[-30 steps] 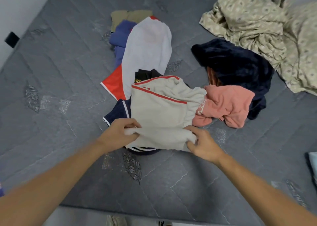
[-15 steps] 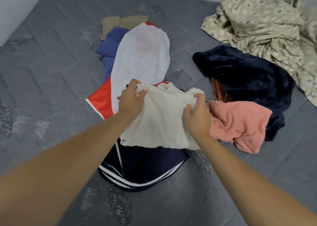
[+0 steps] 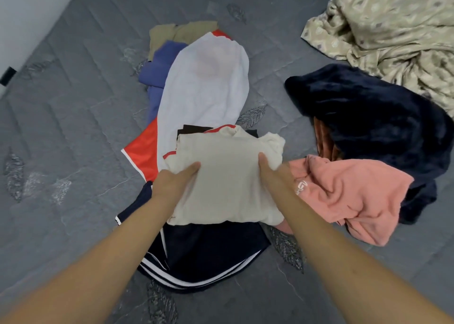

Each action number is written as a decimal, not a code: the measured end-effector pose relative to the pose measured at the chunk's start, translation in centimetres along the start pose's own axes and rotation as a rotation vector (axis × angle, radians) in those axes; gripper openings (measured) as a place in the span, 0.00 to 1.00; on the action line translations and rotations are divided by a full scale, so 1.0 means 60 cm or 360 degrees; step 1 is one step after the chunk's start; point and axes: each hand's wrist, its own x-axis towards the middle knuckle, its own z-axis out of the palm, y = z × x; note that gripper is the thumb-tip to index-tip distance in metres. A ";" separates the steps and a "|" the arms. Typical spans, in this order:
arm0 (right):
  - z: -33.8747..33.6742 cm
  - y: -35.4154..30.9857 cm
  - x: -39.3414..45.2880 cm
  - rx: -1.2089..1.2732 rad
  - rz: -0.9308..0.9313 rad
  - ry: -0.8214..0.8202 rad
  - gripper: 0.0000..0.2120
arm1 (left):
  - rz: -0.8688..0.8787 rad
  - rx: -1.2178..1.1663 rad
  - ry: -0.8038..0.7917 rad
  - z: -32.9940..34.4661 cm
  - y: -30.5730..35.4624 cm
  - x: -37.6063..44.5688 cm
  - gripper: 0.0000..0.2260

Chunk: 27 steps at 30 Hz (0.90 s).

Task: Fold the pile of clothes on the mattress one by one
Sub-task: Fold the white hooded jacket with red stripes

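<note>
Left hand (image 3: 175, 179) and right hand (image 3: 270, 170) hold cream garment (image 3: 228, 183) (folded)

left hand (image 3: 175, 179) + right hand (image 3: 271, 171) grip folded cream garment (image 3: 226, 176) | atop navy shorts (image 3: 204, 255) | grey mattress (image 3: 61, 139)

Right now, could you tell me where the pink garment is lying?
In the head view, the pink garment lies right of centre on the mattress, beside the right hand and partly under the dark fuzzy blanket.
</note>
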 end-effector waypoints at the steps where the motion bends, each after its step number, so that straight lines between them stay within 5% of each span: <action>1: -0.009 -0.002 0.002 0.0071 0.0022 -0.0115 0.47 | 0.0012 -0.0037 0.0002 -0.002 0.005 0.002 0.33; 5: -0.044 -0.002 0.012 0.0399 -0.0078 -0.0405 0.33 | 0.0252 0.0058 0.0053 -0.010 0.022 0.003 0.27; 10: -0.046 0.008 0.004 0.0308 -0.0409 -0.0237 0.32 | 0.0584 -0.0145 0.0068 -0.017 0.013 -0.028 0.18; 13: -0.064 0.012 -0.018 0.0400 -0.0524 -0.0167 0.20 | 0.0743 -0.0238 0.0090 -0.026 0.015 -0.054 0.16; 18: -0.094 0.026 -0.049 0.0487 -0.0583 -0.0128 0.21 | 0.0993 0.0045 0.0217 -0.023 -0.005 -0.087 0.11; 21: -0.095 0.045 -0.062 0.0332 -0.0544 -0.0247 0.24 | 0.1020 0.0644 0.0499 -0.014 -0.032 -0.092 0.17; 27: -0.081 0.051 -0.088 -0.0058 -0.0670 0.0013 0.26 | 0.0993 0.0869 0.0538 -0.001 -0.057 -0.116 0.31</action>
